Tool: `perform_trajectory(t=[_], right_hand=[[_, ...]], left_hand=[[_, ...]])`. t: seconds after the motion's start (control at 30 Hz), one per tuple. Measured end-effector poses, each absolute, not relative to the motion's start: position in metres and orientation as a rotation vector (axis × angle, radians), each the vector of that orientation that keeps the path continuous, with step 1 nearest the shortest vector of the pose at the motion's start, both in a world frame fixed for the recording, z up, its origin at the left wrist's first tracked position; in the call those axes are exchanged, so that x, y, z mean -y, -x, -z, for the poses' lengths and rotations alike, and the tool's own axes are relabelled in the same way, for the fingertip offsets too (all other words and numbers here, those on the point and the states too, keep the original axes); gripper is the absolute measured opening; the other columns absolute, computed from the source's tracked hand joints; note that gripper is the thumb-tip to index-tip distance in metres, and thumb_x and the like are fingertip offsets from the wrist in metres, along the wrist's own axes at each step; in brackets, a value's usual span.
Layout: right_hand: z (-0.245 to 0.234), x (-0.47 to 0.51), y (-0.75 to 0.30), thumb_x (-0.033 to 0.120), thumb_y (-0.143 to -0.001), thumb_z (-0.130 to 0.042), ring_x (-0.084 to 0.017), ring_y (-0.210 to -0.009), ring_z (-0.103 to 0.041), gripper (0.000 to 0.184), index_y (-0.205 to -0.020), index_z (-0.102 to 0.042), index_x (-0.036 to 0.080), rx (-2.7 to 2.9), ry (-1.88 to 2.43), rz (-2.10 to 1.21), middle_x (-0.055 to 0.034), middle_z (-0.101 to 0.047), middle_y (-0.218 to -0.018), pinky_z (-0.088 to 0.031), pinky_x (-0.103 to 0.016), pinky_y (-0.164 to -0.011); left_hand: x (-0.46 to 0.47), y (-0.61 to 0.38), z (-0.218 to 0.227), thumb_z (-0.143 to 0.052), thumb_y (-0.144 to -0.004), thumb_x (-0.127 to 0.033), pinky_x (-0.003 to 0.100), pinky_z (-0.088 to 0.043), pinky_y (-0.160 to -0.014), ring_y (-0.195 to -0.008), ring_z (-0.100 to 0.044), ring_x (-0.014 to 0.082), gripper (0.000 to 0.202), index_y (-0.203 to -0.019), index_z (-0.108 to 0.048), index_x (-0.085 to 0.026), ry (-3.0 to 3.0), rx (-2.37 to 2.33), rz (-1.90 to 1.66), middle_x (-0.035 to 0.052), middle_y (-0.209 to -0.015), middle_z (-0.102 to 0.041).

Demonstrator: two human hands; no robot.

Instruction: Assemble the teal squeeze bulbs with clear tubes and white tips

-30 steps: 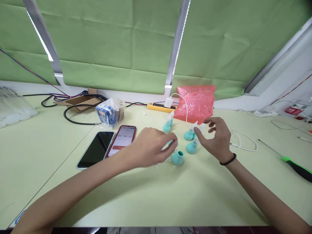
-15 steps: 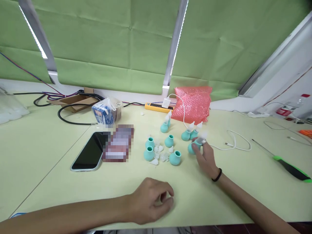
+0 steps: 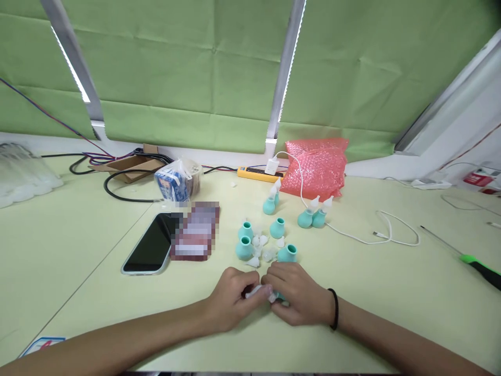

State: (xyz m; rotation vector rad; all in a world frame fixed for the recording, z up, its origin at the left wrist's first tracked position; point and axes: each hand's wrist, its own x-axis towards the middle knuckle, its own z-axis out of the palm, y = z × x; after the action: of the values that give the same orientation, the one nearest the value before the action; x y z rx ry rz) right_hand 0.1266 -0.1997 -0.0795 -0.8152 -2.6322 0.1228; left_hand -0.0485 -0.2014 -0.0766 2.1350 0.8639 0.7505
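In front of me, near the table's front edge, my left hand (image 3: 233, 300) pinches the translucent nozzle tip (image 3: 253, 291) of a bulb aspirator. My right hand (image 3: 301, 293) is wrapped around its teal bulb (image 3: 281, 297), mostly hidden by the fingers. The aspirator lies sideways between the two hands. Just beyond them stand several open teal bulbs, one a front right bulb (image 3: 287, 254) and another a front left bulb (image 3: 245, 248). Loose translucent tips (image 3: 268, 254) lie among them. Farther back, aspirators with tips fitted stand upright, such as the one beside the cable (image 3: 305, 218).
At left lie a phone (image 3: 146, 245) and a blurred-out flat item (image 3: 197, 232). Behind are a blue wrapped pack (image 3: 171, 184), a yellow power strip (image 3: 254, 175) and pink bubble wrap (image 3: 315, 169). A white cable (image 3: 360, 241) and screwdriver (image 3: 483, 271) lie right.
My right hand has brought a tipped aspirator from the right to the front middle. My left hand has moved up slightly and closed on its tip. The view has shifted slightly left.
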Motion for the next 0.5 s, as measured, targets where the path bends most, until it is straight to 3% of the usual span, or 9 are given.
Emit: perform_trajectory(t=[0.37, 0.5], right_hand=[[0.084, 0.202, -0.131, 0.015, -0.075, -0.042, -0.014, -0.061, -0.047, 0.013, -0.088, -0.046, 0.016, 2.401, 0.728, -0.301, -0.0028, -0.054, -0.068, -0.037, -0.025, -0.058], [0.084, 0.201, -0.131, 0.016, -0.072, -0.043, -0.014, -0.060, -0.047, 0.015, -0.087, -0.047, 0.016, 2.453, 0.659, -0.280, -0.0033, -0.055, -0.066, -0.036, -0.025, -0.055]], left_hand=[[0.184, 0.048, 0.080, -0.021, -0.086, -0.043, 0.019, -0.022, -0.037, -0.034, -0.026, 0.0054, 0.051, -0.045, -0.033, -0.016, -1.468, -0.817, -0.690, -0.0057, -0.034, -0.029], [0.191, 0.050, 0.083, -0.048, -0.078, -0.034, 0.017, -0.028, -0.041, -0.043, -0.033, 0.0058, 0.025, -0.066, -0.050, -0.013, -1.814, -0.879, -1.019, -0.0060, -0.047, -0.036]])
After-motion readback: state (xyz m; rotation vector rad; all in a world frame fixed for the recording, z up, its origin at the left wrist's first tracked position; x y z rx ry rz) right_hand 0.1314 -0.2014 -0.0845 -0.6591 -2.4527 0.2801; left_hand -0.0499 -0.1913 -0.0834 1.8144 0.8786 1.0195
